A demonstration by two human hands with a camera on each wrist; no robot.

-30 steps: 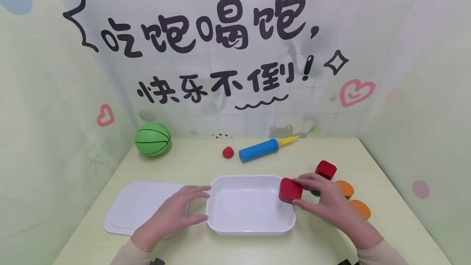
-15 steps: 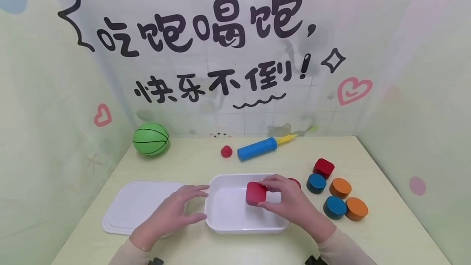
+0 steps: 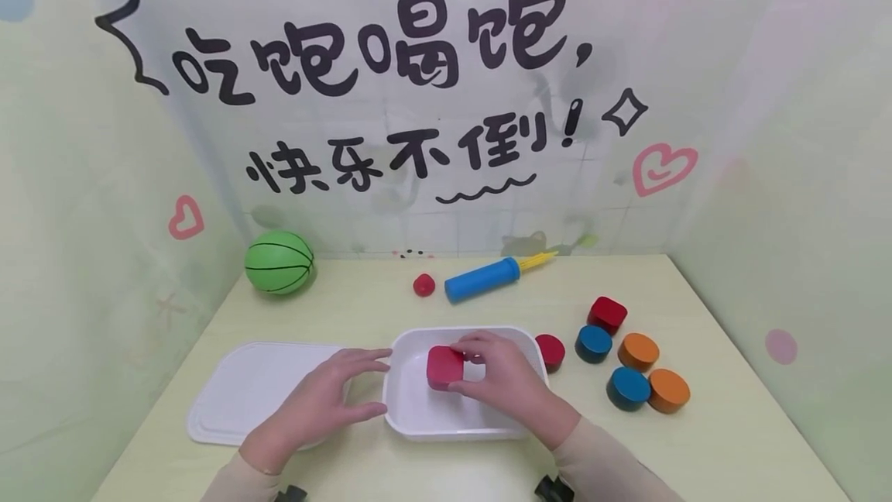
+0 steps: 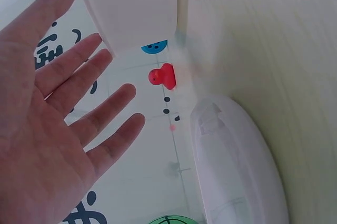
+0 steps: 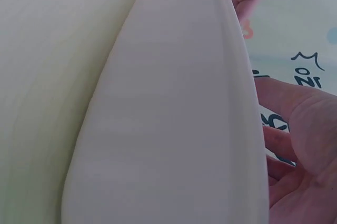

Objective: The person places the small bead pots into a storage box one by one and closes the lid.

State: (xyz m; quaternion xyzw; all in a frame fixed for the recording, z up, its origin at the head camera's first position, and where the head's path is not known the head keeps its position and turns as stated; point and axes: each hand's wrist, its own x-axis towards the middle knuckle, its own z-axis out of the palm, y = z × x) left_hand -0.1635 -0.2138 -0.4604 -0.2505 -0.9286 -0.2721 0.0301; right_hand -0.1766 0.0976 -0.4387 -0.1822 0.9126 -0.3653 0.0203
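In the head view a white rectangular box (image 3: 474, 435) stands on the table with its hollow side up. My right hand (image 3: 512, 382) pinches a red square block (image 3: 444, 368) between thumb and fingers, inside the box's outline; whether the block touches the bottom is unclear. At the box's left rim, my left hand (image 3: 324, 393) has its fingers extended, fingertips at or very near the edge. The left wrist view shows those fingers spread beside the box wall (image 4: 131, 8). In the right wrist view the box wall (image 5: 168, 103) hides the block and the fingertips.
Left of the box lies a white lid (image 3: 240, 386), partly under my left hand. On the right are a red round block (image 3: 550, 352), a red square block (image 3: 608, 314), blue blocks (image 3: 629, 388) and orange blocks (image 3: 669, 390). Behind: green ball (image 3: 279, 263), red toy (image 3: 423, 285), blue pump (image 3: 482, 279).
My right hand has carried the red square block leftward, from the box's right rim to left of its middle. The left hand has stayed by the left rim. The blocks on the right are now uncovered.
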